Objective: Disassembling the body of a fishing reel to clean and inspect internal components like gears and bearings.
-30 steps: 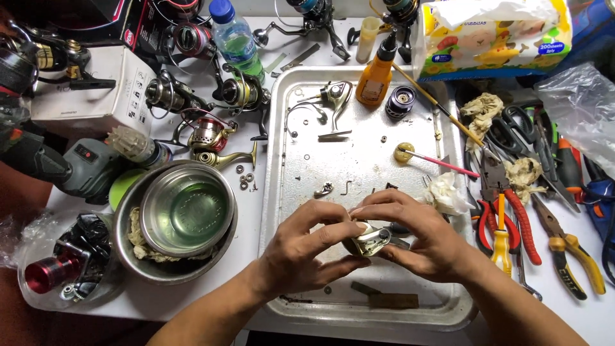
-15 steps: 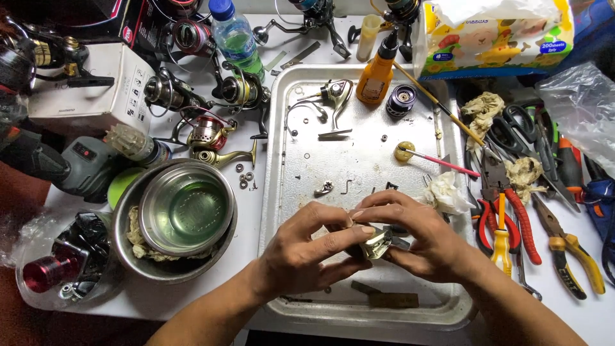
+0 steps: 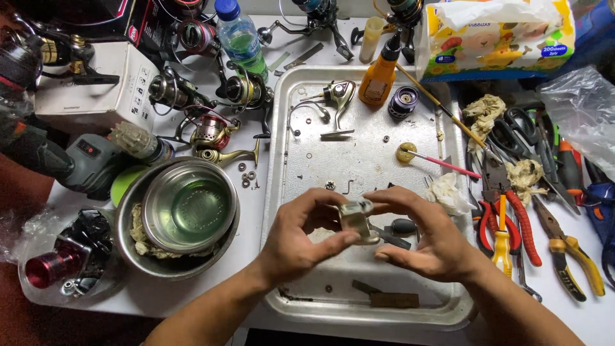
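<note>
From my remote seat I see both hands meeting over the near half of the metal tray [image 3: 442, 307], with a small silvery reel part [image 3: 357, 219] caught between them. My left hand [image 3: 300, 238] is closed on it, thumb under and fingers curled over the top, while my right hand [image 3: 428, 236] pinches its far side with the fingertips, the other fingers loosely curved. The part sits right between the two hands, a shade nearer the left, lifted off the tray; its long axis seems to run roughly up and down, tilted slightly toward the right hand, though the fingers hide much of it. Just beyond the right fingertips lies a dark-handled tool [image 3: 398, 229] on the tray. Against the half-second-earlier view, the part has turned from lying flatter to standing more upright, and the hands have shifted a little, both grips unbroken. Left of the left hand stands the steel bowl [image 3: 189, 206]; right of the right hand, red-handled pliers [image 3: 522, 221].
</note>
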